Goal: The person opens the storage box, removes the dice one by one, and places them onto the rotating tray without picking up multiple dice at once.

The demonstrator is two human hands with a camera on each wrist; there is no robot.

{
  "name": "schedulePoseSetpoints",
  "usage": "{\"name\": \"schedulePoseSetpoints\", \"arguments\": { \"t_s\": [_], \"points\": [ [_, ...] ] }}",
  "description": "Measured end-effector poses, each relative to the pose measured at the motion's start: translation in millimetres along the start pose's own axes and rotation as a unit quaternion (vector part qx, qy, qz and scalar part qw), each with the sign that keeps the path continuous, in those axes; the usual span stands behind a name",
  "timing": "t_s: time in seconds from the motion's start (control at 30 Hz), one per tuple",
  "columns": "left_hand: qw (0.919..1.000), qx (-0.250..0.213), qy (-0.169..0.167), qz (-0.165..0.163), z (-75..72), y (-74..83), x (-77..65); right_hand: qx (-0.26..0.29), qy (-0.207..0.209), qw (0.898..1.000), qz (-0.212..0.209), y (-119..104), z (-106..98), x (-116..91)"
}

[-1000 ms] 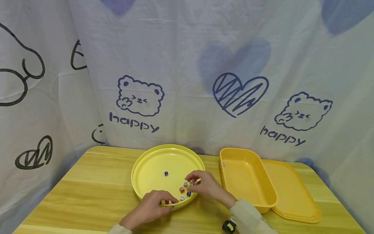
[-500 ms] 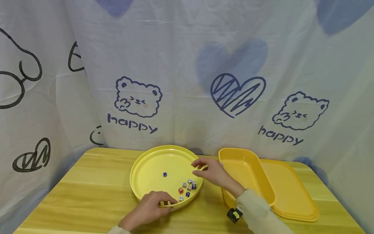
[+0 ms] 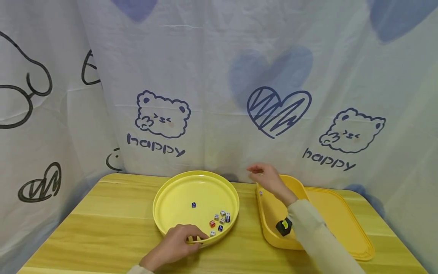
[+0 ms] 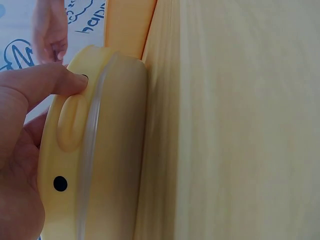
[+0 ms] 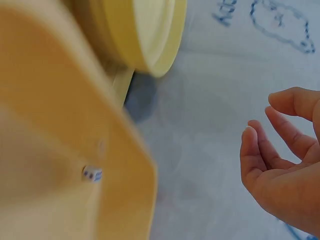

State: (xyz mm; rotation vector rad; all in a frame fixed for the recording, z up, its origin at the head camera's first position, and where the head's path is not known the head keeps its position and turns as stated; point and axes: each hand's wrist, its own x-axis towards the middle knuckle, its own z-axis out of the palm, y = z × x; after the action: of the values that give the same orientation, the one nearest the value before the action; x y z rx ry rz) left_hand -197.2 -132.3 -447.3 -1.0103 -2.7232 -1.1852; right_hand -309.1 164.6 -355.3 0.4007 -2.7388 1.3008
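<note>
My left hand (image 3: pixel 178 243) grips the near rim of a round yellow tray (image 3: pixel 181 194), thumb on its outer wall in the left wrist view. Inside the tray, a red die (image 3: pixel 212 224) and several white and blue dice cluster at the near right. One blue die (image 3: pixel 193 205) lies apart, closer to the middle. My right hand (image 3: pixel 268 178) is raised above the far left corner of an orange-yellow box (image 3: pixel 268 217). Its fingers are loosely bent with nothing between them, as the right wrist view shows. A white die (image 5: pixel 92 173) lies inside the box by its wall.
A flat orange-yellow lid (image 3: pixel 338 220) lies to the right of the box, partly behind it. All stand on a wood-grain table (image 3: pixel 96 224). A printed cloth curtain (image 3: pixel 219 76) hangs right behind the table's far edge.
My right hand has lifted away from the dice in the tray and moved right and back, over the box. My left hand has kept its grip on the tray's rim.
</note>
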Motion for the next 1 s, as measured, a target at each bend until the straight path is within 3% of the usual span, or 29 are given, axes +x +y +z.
{"name": "schedulePoseSetpoints", "arguments": {
  "t_s": [0.53,1.0],
  "points": [
    [1.0000,-0.009,-0.002,0.000,-1.1,0.5,0.2,0.045,0.057,0.994,0.086,62,-9,17],
    [1.0000,-0.003,0.000,0.000,-2.8,3.1,-1.2,0.041,0.053,0.992,0.110,90,1,19]
  ]
}}
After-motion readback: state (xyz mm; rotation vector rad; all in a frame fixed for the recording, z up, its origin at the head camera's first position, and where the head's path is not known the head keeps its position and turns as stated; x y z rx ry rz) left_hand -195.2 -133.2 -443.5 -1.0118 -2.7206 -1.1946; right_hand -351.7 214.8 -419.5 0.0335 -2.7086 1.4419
